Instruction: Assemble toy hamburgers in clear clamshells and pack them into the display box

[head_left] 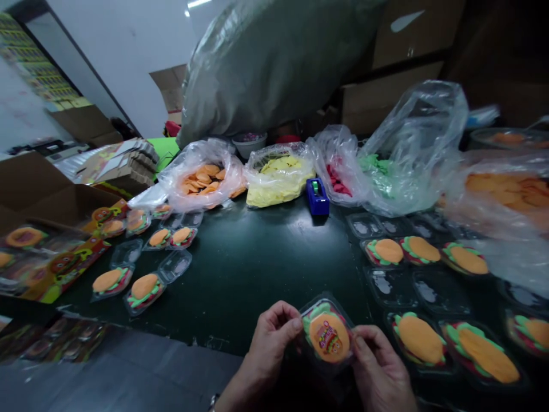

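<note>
Both my hands hold one clear plastic clamshell with a burger-shaped gummy inside and a coloured sticker on its lid. My left hand pinches its left edge with thumb and fingers closed. My right hand grips its right edge, fingers curled. The pack is tilted toward me just above the near edge of the dark green table.
Several filled burger packs and empty clear shells lie at right; more packs at left. Bags of orange, yellow, red and green pieces line the back. A blue tape dispenser stands mid-table. Printed cartons sit at left.
</note>
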### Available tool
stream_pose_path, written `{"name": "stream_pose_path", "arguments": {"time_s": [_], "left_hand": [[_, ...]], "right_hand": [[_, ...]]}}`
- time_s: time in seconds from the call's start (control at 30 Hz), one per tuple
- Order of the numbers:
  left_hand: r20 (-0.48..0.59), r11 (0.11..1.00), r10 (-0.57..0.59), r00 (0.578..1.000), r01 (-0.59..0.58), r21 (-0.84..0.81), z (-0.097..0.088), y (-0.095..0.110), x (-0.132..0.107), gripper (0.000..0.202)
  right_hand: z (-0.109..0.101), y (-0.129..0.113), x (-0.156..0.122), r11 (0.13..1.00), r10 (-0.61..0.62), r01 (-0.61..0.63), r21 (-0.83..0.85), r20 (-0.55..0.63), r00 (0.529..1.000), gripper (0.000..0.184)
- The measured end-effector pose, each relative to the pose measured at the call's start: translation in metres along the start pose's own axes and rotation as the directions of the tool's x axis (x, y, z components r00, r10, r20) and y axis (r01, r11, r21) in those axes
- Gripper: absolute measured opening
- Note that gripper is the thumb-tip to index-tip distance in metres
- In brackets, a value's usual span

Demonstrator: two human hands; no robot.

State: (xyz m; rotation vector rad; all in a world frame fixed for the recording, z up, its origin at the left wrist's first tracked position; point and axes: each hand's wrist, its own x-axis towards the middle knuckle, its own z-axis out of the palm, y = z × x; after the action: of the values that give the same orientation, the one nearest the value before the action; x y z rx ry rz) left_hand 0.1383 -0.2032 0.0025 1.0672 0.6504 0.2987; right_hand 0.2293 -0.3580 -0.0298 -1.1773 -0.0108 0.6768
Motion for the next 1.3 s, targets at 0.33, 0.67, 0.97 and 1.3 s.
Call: {"name": "stream_pose_path", "arguments": {"time_s": [0.33, 0.67, 0.97, 1.3], "left_hand": [[-0.17, 0.989, 0.087, 0.982, -0.106, -0.105, -0.062, 0.02, -0.023, 0.062], [-0.285, 0.821, 0.069, 0.956, -0.217, -0.528, -0.064, 0.014, 0.004, 0.076], [-0.307, 0.765, -0.026, 0.951, -0.179, -0.619, -0.045, 0.023, 0.042, 0.057], [-0.145, 0.908, -0.151, 0.978, 0.079, -0.41, -0.091, 0.024, 0.056, 0.086]], "right_hand": [[0.085, 0.011, 0.026, 0.999, 0.037, -0.036, -0.014, 0.103, 0.994, 0.035], [0.128, 0.032, 0.051, 0.996, -0.058, 0.043, 0.081, 0.197, 0.979, 0.03], [0.14, 0.034, 0.048, 0.989, -0.082, 0.113, -0.093, 0.287, 0.955, 0.029], [0.122, -0.106, 0.244, 0.811, -0.33, 0.226, -0.539, -0.104, 0.938, 0.021]]}}
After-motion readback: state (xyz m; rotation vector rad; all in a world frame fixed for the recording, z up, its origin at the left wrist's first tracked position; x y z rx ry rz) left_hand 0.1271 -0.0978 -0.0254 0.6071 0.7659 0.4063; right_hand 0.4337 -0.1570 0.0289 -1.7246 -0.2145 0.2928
